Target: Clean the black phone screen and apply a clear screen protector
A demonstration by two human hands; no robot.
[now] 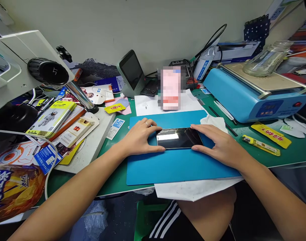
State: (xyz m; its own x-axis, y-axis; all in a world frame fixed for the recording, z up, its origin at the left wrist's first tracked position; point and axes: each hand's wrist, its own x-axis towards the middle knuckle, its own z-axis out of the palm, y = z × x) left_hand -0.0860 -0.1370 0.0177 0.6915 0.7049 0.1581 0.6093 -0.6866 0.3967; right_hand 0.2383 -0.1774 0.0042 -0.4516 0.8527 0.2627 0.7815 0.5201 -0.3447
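A phone (178,139) with a glossy black screen lies lengthwise over the blue work mat (153,169), a bright reflection on its left half. My left hand (142,137), a ring on one finger, grips the phone's left end between thumb and index finger. At the opposite end, my right hand (215,144) holds the phone the same way, thumb on the near edge and index finger on the far edge. Just behind my right hand lies a crumpled white tissue (214,121).
A blue heating machine (245,97) carries a glass jar (268,60) at the right. Nearby are a yellow cutter (261,145) and a black pen-like tool (221,120). Leftward stands a microscope arm (37,60) over stacked boxes (52,118). Behind the mat sits a small display (132,72).
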